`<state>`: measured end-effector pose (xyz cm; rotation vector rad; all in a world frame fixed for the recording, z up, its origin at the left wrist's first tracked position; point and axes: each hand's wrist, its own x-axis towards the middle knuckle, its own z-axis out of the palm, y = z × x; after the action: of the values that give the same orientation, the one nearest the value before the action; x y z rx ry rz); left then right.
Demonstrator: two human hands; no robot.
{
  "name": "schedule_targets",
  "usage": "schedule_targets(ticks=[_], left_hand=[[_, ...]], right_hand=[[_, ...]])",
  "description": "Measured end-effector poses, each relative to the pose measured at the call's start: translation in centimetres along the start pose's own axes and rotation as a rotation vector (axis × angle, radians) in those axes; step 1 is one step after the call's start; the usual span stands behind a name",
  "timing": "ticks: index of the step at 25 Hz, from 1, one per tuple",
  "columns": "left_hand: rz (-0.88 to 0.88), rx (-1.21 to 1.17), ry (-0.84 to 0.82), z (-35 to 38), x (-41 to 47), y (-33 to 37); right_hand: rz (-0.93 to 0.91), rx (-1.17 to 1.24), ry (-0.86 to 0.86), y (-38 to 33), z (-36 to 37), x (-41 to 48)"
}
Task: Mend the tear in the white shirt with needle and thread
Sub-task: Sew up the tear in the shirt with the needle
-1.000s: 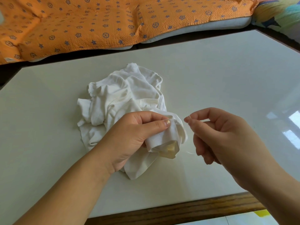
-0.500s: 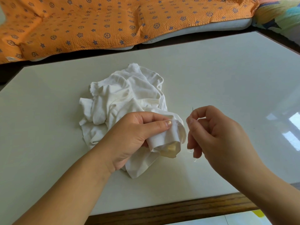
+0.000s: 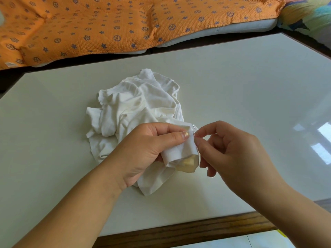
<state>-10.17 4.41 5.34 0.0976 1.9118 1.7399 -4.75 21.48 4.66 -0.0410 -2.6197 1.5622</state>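
Lying crumpled near the middle of the pale table, your white shirt is a heap of soft folds, with one edge pulled toward six o'clock and wrapped over your fingers, a yellowish inner layer showing at the open end. Your left hand is closed on that fold, thumb pressed flat on top. At three o'clock from it, your right hand pinches the thin needle between thumb and forefinger, its tip now touching the fold's edge. Half a second ago that hand stood just clear of the cloth with the needle pointing up; it has since closed in. Beyond the table at twelve o'clock lies an orange patterned quilt.
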Motion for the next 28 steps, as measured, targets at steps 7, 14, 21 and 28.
schedule_targets(ticks=[7, 14, 21, 28], left_hand=[[0.004, 0.01, 0.008, -0.2, -0.1, 0.1], [0.011, 0.001, -0.002, -0.18, -0.24, 0.19], [0.005, -0.003, -0.004, -0.06, -0.22, 0.18], [0.006, 0.022, 0.002, -0.05, -0.2, 0.26]], right_hand=[[0.037, -0.045, 0.09, 0.19, -0.75, 0.57], [-0.026, 0.003, 0.009, -0.15, -0.66, -0.11], [-0.025, -0.061, 0.02, 0.27, -0.23, 0.06], [-0.004, 0.011, 0.105, -0.16, -0.6, -0.01]])
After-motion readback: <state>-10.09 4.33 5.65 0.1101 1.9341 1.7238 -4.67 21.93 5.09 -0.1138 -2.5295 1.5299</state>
